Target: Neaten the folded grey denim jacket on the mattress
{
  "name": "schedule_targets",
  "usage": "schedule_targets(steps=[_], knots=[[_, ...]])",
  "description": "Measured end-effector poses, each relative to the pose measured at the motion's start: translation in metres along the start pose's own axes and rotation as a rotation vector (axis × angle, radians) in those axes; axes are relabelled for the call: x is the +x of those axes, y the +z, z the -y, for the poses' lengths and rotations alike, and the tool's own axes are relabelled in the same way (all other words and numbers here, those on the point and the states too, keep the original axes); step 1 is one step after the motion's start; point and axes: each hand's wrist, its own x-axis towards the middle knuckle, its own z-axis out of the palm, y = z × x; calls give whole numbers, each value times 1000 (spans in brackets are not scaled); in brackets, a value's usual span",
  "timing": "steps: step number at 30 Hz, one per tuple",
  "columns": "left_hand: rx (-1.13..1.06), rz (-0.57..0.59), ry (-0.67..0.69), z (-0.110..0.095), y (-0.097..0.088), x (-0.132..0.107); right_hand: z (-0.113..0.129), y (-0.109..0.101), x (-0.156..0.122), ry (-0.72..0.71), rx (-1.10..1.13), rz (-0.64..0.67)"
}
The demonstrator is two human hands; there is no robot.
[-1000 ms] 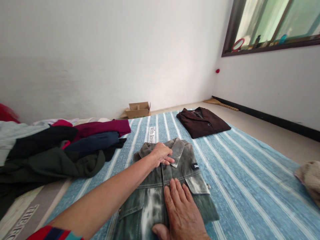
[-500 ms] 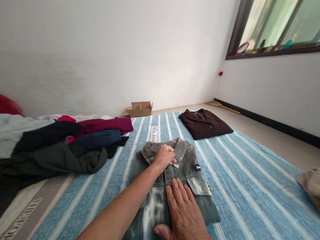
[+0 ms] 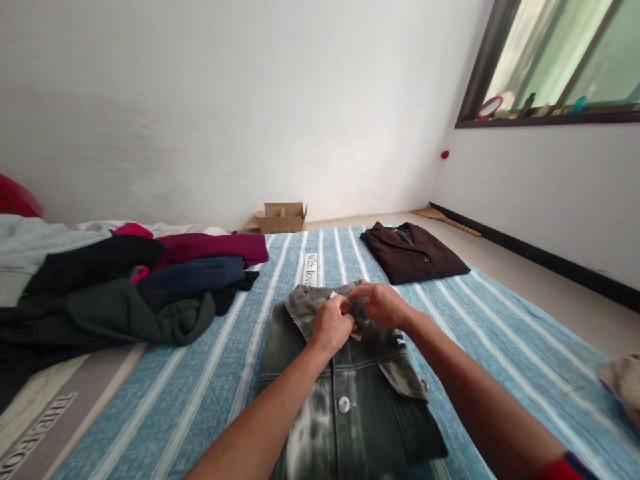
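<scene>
A grey-green faded denim jacket (image 3: 370,413) lies folded, front up, on the blue striped sheet (image 3: 235,347). My left hand (image 3: 333,325) is closed on the jacket's front edge, just below the neck opening. Across from it, my right hand (image 3: 384,304) pinches the right side of the collar between curled fingers and thumb. A white label shows behind the left fingers. The chest carries a metal button (image 3: 344,404) and a small black tag (image 3: 399,341). What the fingertips press together is partly hidden.
A folded dark brown garment (image 3: 413,253) lies farther back on the right. Loose clothes (image 3: 125,313) are heaped on the left. Behind the sheet, a cardboard box (image 3: 283,217) stands by the wall. A beige fuzzy item (image 3: 624,383) sits at the right edge.
My right hand has lifted off the jacket's chest and moved up to the collar's right side, uncovering the button. My left hand stays at the neck opening.
</scene>
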Motion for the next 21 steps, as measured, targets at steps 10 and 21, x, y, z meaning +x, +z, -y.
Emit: schedule_targets(steps=[10,21], knots=[[79,-37,-61,-8,-5,-7,-8,-7,31,-9,-51,315],[-19,18,-42,-5,-3,-7,3,-10,28,-25,-144,315]])
